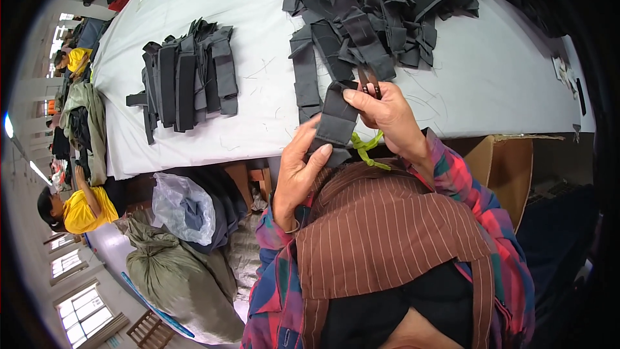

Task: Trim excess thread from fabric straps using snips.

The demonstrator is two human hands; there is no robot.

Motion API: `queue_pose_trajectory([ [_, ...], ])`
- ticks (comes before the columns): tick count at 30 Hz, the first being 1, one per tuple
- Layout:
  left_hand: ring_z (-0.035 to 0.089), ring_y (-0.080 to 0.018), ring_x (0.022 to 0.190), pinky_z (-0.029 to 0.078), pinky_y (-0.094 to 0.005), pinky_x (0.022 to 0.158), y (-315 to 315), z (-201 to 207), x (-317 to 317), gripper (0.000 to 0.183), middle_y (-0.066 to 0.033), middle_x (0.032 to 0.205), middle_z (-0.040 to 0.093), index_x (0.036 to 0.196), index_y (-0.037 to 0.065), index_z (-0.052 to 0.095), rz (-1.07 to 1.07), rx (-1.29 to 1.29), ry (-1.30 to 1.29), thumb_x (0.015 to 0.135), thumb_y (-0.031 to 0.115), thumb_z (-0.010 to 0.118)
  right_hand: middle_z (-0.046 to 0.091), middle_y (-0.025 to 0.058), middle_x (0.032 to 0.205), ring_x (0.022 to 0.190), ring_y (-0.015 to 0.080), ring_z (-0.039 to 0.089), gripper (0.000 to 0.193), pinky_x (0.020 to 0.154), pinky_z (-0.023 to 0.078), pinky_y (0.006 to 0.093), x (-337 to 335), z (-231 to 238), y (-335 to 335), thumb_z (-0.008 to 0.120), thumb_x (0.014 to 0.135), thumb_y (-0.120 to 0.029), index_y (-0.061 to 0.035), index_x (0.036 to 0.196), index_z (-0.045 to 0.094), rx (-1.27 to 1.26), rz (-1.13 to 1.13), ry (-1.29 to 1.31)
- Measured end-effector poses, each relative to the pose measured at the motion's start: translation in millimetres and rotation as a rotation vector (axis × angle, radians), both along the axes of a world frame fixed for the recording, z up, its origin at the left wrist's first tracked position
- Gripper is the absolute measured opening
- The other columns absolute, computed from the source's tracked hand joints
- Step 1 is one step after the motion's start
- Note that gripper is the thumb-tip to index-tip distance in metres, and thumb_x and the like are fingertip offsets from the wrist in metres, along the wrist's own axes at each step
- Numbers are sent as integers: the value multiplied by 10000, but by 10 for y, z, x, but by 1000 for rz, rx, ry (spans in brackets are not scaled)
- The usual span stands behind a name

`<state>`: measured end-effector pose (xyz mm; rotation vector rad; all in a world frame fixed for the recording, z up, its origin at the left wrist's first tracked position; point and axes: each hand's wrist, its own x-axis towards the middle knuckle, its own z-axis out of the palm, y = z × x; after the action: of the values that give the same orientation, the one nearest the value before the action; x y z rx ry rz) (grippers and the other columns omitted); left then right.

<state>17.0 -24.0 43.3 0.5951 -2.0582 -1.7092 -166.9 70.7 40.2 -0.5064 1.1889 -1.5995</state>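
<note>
A dark grey fabric strip (337, 116) is stretched between my two hands at the table's near edge. My left hand (300, 163) pinches its lower end between thumb and fingers. My right hand (389, 115) grips the upper end with its thumb and also holds dark thread snips (367, 81), blades pointing away from me. A yellow-green cord (368, 145) hangs below the right hand. Just beyond lies a large loose heap of similar strips (374, 13), some reaching down beside my hands. Farther left, more strips lie side by side in a flatter pile (187, 77).
The white-covered table (258, 132) carries scattered thread ends. Below its edge are a clear plastic bag (184, 210), a full olive sack (174, 271) and a cardboard box (500, 171). Two people in yellow tops, one nearer (87, 210), are at the left.
</note>
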Motion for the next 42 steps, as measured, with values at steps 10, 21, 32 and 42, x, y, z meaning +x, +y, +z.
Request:
queue_pose_trajectory([
  [10, 550, -61, 849, 448, -198, 756, 46, -106, 9, 277, -7, 975, 616, 1154, -40, 565, 137, 497, 98, 913, 93, 600, 585, 24, 1030, 823, 78, 522, 291, 803, 447, 239, -80, 14, 53, 580, 915, -122, -8, 1182, 568, -90, -102, 538],
  [21, 547, -50, 835, 444, -192, 734, -7, -146, 6, 220, -11, 966, 614, 1089, -15, 574, 101, 532, 59, 905, 100, 609, 652, 46, 783, 673, 214, 599, 178, 639, 451, 313, -34, 81, 189, 704, 758, -108, -69, 931, 688, -123, 51, 1201],
  [32, 542, -47, 809, 448, -201, 717, -42, -144, 16, 223, -4, 919, 610, 1070, -16, 573, 29, 506, -42, 909, 133, 611, 608, -9, 706, 638, 202, 530, 175, 616, 395, 327, -50, 68, 177, 740, 691, -203, -129, 839, 683, -234, 85, 1397],
  [42, 538, -31, 788, 448, -190, 684, -34, -103, 14, 218, 4, 892, 609, 1068, -1, 573, 1, 572, -57, 904, 134, 621, 601, 0, 672, 612, 201, 543, 118, 577, 362, 323, -51, 74, 193, 736, 714, -170, -114, 798, 674, -185, 60, 1382],
])
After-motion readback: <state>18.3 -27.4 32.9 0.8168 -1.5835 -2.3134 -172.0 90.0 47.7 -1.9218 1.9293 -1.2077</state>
